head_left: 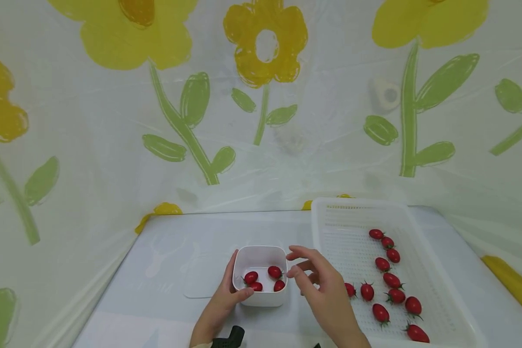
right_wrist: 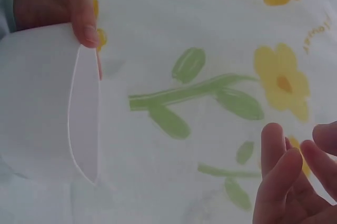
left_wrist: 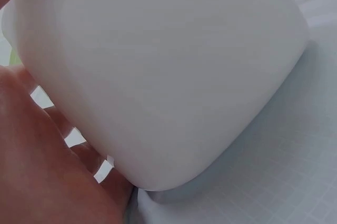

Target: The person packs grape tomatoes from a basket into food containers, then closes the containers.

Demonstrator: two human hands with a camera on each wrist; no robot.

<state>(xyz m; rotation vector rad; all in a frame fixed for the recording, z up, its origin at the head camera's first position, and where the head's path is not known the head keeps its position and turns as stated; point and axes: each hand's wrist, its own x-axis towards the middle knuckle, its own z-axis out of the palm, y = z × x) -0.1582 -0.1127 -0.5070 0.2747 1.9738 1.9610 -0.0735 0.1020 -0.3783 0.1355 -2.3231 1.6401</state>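
In the head view my left hand [head_left: 219, 303] grips a small white square box [head_left: 262, 300], its thumb over the near rim and its fingers along the left side. Inside the box lie several cherry tomatoes [head_left: 275, 272] with green stems. The left wrist view shows the smooth wall of the box [left_wrist: 174, 76] close up, with the left hand [left_wrist: 47, 155] against its side. Just right of the rim hovers my right hand [head_left: 328, 292], fingers loosely bent and holding nothing. Its spread fingers also appear in the right wrist view, where the right hand [right_wrist: 295, 192] is apart from the box [right_wrist: 37, 97].
A large white perforated basket [head_left: 450, 290] stands on the right of the table, with several more cherry tomatoes [head_left: 391, 280] scattered in it. Left of the box lies a pale flat square piece [head_left: 200, 275]. A flower-printed sheet [head_left: 313, 145] hangs behind the table.
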